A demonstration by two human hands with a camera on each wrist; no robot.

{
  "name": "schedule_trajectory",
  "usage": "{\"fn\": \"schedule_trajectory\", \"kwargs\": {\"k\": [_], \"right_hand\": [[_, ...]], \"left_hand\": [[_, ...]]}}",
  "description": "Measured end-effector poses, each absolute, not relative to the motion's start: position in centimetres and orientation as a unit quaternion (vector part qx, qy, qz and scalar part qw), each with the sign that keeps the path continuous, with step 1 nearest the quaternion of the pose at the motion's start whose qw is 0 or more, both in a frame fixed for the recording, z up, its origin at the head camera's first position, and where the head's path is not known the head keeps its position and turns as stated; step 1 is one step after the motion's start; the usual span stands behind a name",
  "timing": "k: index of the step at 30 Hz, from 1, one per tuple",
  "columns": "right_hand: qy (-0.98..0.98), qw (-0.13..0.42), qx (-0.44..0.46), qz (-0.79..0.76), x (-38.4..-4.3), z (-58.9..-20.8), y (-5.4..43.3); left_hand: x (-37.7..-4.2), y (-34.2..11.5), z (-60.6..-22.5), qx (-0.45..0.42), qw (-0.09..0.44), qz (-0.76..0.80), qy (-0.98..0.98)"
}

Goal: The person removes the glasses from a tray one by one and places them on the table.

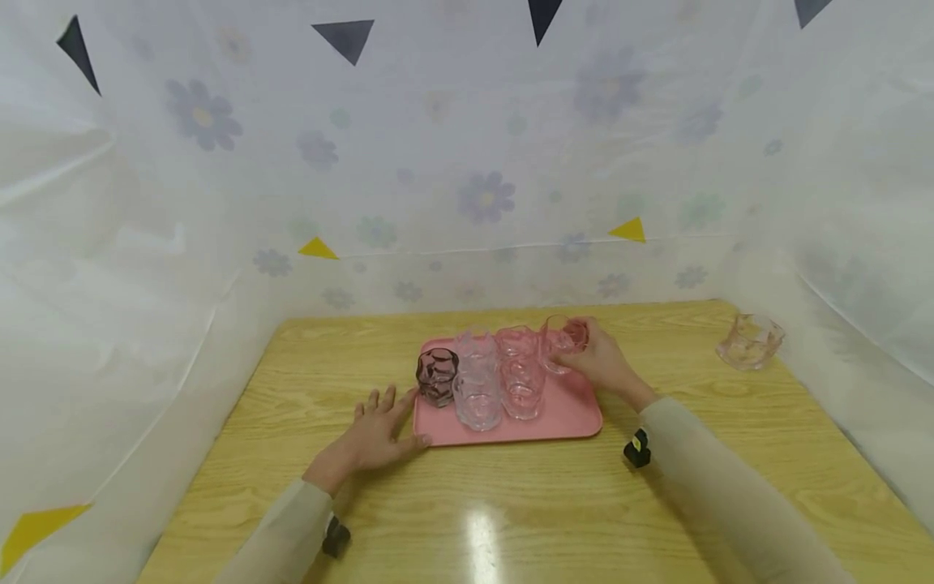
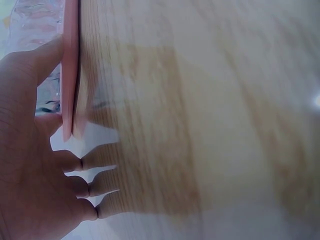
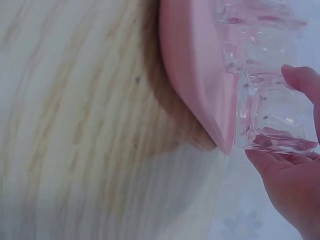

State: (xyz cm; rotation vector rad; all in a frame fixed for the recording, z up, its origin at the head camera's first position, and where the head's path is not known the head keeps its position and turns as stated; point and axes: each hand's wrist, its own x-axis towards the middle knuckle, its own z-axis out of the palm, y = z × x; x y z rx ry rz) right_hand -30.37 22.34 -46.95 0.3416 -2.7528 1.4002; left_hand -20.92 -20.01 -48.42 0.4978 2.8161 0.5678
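A pink tray [image 1: 562,423] lies on the table, bearing several wavy drinking glasses. One dark tinted glass [image 1: 438,378] stands at its left, beside clear glasses [image 1: 477,401] and pink-tinted glasses [image 1: 522,391] in the middle. Toward the tray's back right corner, my right hand [image 1: 602,357] holds a clear glass [image 1: 552,350] between thumb and fingers. In the right wrist view that glass [image 3: 275,112] sits at the tray's edge. My left hand [image 1: 374,434] has its fingers spread at the tray's left side; thumb and index finger touch the rim, the others rest on the table.
A faintly pink-tinted glass [image 1: 751,341] stands apart on the wooden table [image 1: 452,495], near its far right edge. White sheeting [image 1: 409,162] with flower prints encloses the table at the back and both sides.
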Motion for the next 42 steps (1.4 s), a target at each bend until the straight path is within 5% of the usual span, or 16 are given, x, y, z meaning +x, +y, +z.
{"fn": "schedule_trajectory", "kwargs": {"k": [42], "right_hand": [[-0.903,0.061,0.018,0.425,-23.6,-44.4,37.6]], "left_hand": [[-20.7,-20.0,-48.1,0.174,0.119,0.195,0.958]]}}
